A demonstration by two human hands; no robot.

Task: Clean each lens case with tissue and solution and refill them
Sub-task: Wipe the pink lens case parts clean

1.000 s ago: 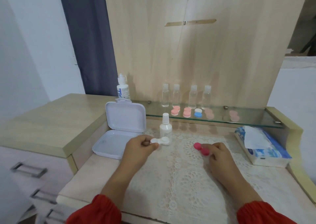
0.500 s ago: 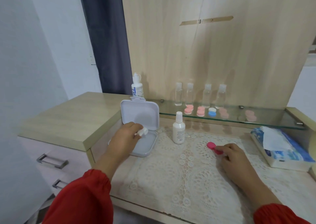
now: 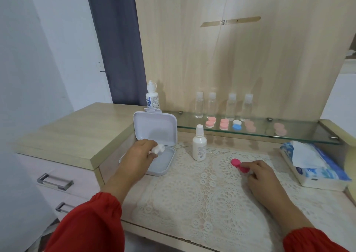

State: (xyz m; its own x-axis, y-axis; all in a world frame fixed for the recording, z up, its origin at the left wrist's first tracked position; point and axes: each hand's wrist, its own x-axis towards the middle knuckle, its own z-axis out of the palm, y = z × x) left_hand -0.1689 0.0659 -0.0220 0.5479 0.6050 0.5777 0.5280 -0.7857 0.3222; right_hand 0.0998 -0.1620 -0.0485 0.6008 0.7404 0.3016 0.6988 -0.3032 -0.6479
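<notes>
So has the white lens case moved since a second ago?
Yes. The white lens case, held in the left hand, has gone left, away from the white spray bottle it lay in front of, and is now over the open white box.

We see even, soft daylight-like brightness, no harsh glare. Glass shelf (image 3: 289, 131) as landmark: its surface mirrors bottles and cases standing on it, faint sheen along front edge. Below shelf, soft short shadows beside small white bottle (image 3: 199, 145). Far left of shelf, white wall reads bluish, slightly dim. We note wide-angle bending: verticals lean outward toward frame edges. Overall slight softness; red sleeves nearest us blurred.
</notes>
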